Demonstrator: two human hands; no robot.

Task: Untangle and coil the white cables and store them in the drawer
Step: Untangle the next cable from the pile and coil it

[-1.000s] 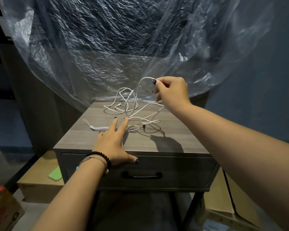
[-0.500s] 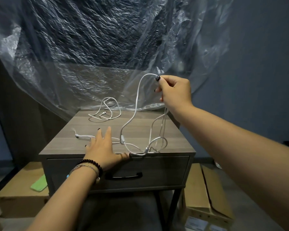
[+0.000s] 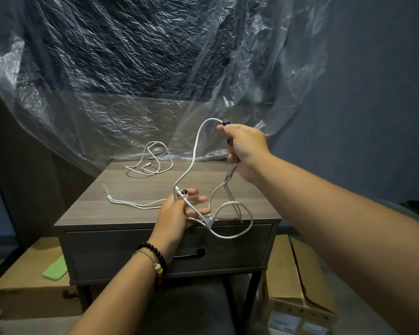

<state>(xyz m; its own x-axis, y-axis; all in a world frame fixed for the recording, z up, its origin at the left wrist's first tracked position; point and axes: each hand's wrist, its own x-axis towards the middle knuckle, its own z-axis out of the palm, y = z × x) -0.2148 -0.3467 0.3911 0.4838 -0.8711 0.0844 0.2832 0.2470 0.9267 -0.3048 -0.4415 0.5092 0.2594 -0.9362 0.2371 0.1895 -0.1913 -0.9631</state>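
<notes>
While our right hand [image 3: 246, 147] pinches the raised cable [image 3: 191, 165], our left hand [image 3: 179, 211] grips it lower; we should feed slack gently, keeping loops untwisted.

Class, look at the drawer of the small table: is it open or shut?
Shut. The drawer front sits flush under the tabletop, no gap or inside showing, and its handle is untouched.
</notes>
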